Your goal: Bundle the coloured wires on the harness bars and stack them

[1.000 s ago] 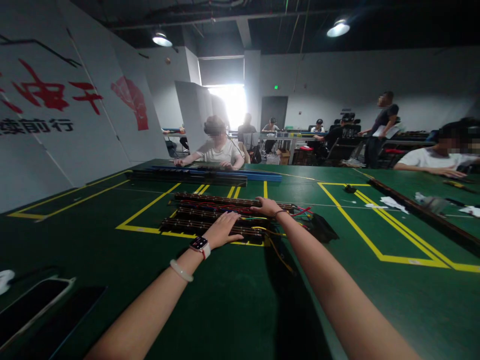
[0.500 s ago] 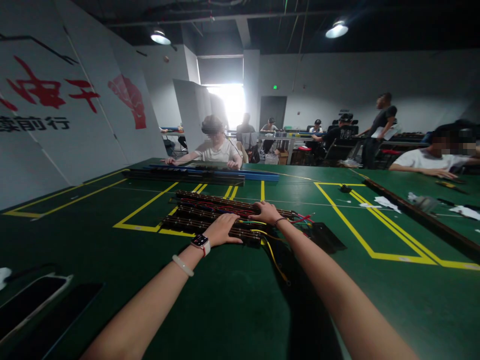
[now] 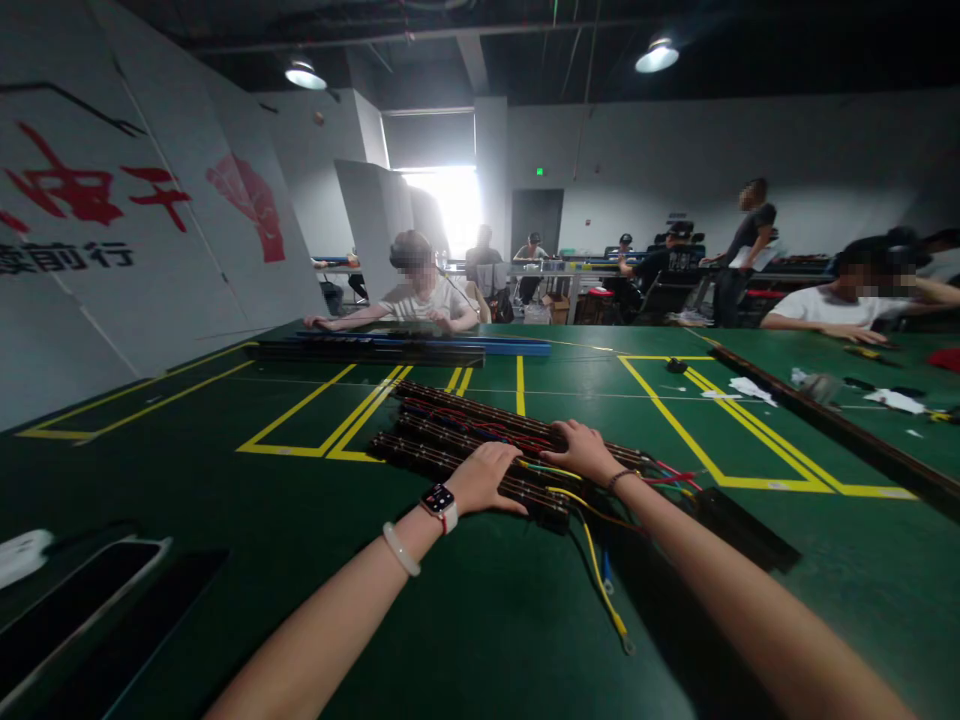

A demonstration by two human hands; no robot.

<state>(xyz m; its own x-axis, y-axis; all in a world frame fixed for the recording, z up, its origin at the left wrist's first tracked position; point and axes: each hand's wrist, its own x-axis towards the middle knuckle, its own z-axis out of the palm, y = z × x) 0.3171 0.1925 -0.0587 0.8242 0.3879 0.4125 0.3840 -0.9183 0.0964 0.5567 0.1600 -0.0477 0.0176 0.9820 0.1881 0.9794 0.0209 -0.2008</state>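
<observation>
Both arms reach fwd over the green desk (image 3: 465,620) w/ yellow taped lines. Left hand (image 3: 484,478) lies palm down, fingers stretched flat and together, on the near end of the dark terminal strips (image 3: 465,440), a set of long dark rails w/ rows of small metal points, laid side by side and running diagonally away to the left. Nothing is gripped; the hand just presses on top. A watch (image 3: 440,503) w/ red strap and a pale bangle (image 3: 400,549) sit on that wrist. Right hand (image 3: 583,452) rests just beside it, further back on the same strips, fingers curled lightly over the rear rail; can't tell if it grips the rail or only touches it. A thin bracelet (image 3: 621,480) is on that wrist. Loose wires (image 3: 600,570), red, green, yellow, blue, spill from the strips' right end onto the desk btw. the two forearms, the yellow one trailing nearest to the camera. A flat black piece (image 3: 742,530) lies right of the strips, partly under the right forearm. At the near left edge lie a phone (image 3: 75,610) and a small white object (image 3: 22,555). Across the desk a seated person (image 3: 420,295) leans over a long blue-and-black rail (image 3: 420,348). Another seated person (image 3: 847,300) is at far right, w/ white scraps (image 3: 746,388) on the desk nearby. More people sit or stand in the background.
</observation>
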